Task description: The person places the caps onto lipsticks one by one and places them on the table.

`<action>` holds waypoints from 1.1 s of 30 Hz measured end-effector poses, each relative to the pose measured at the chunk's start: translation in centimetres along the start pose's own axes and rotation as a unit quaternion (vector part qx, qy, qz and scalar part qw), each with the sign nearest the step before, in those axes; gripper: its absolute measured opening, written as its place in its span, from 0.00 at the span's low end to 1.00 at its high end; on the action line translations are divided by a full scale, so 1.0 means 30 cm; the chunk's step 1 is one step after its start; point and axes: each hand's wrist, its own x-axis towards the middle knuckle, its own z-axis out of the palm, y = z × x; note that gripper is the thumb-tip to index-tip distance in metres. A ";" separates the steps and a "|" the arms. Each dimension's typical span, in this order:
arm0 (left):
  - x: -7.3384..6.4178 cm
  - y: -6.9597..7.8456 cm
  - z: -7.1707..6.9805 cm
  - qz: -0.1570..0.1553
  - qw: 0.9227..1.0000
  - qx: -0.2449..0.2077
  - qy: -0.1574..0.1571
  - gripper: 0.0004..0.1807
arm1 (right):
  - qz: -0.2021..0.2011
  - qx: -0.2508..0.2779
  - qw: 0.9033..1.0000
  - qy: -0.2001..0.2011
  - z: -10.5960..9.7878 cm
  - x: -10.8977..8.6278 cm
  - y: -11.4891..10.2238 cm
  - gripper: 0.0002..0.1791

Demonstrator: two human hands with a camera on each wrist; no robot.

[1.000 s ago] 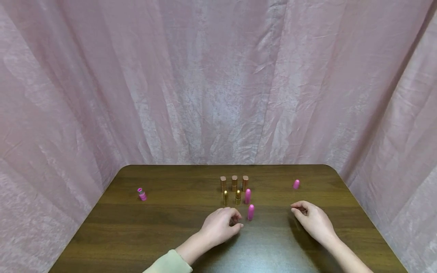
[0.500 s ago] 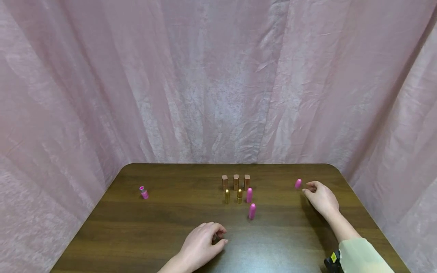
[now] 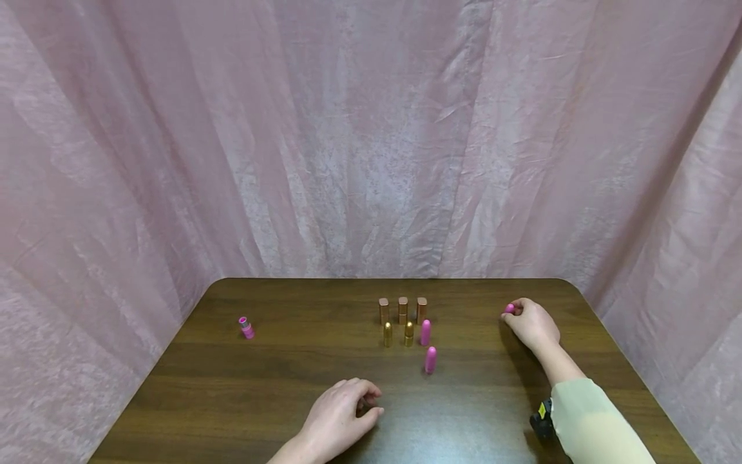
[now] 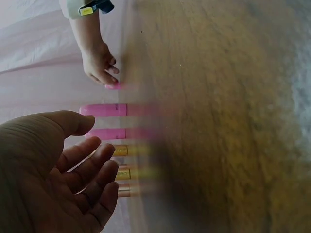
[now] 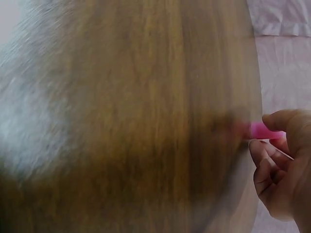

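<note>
At the right of the table, my right hand [image 3: 534, 323] pinches a small pink lipstick cap [image 5: 262, 130] between thumb and fingers, low at the tabletop. My left hand [image 3: 342, 412] hovers near the front with relaxed, slightly bent fingers and holds nothing. Beyond it stand two closed pink lipsticks, the nearer one [image 3: 431, 360] and the farther one [image 3: 426, 332]. Left of these are two gold lipsticks, one [image 3: 388, 334] beside the other [image 3: 408, 334]. Far to the left stands an uncapped pink lipstick base [image 3: 246, 328] with a silver collar.
Behind the gold lipsticks, three copper-coloured square lipsticks [image 3: 402, 310] stand in a row. The brown wooden table [image 3: 278, 374] has rounded far corners, and a pink curtain [image 3: 371, 142] hangs around its back and sides.
My right hand has moved away from me to the pink cap and now pinches it. My left hand has drawn back toward me and to the left, away from the nearer pink lipstick.
</note>
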 end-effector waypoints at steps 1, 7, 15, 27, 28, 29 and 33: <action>-0.001 -0.001 0.000 0.000 1.000 0.000 0.001 0.10 | 0.001 -0.001 1.000 -0.001 -0.001 0.003 -0.002 0.22; -0.004 -0.006 -0.001 0.004 1.000 0.001 0.007 0.10 | 0.007 -0.011 1.000 -0.001 -0.001 0.013 -0.013 0.23; -0.004 -0.011 0.004 0.010 1.000 0.001 0.013 0.09 | 0.018 -0.009 1.000 -0.006 0.005 0.019 -0.026 0.20; -0.008 -0.006 -0.013 0.010 0.999 0.044 0.028 0.17 | 0.007 -0.013 1.000 0.007 0.008 0.011 -0.024 0.19; -0.009 -0.008 -0.013 0.007 0.998 0.047 0.029 0.17 | 0.007 -0.013 1.000 0.007 0.009 0.010 -0.022 0.19; -0.010 -0.008 -0.014 0.006 0.998 0.050 0.032 0.18 | 0.007 -0.012 1.000 0.007 0.010 0.009 -0.020 0.20; -0.010 -0.014 -0.015 0.003 0.998 0.055 0.035 0.21 | 0.006 -0.015 1.000 0.004 0.010 0.005 -0.011 0.21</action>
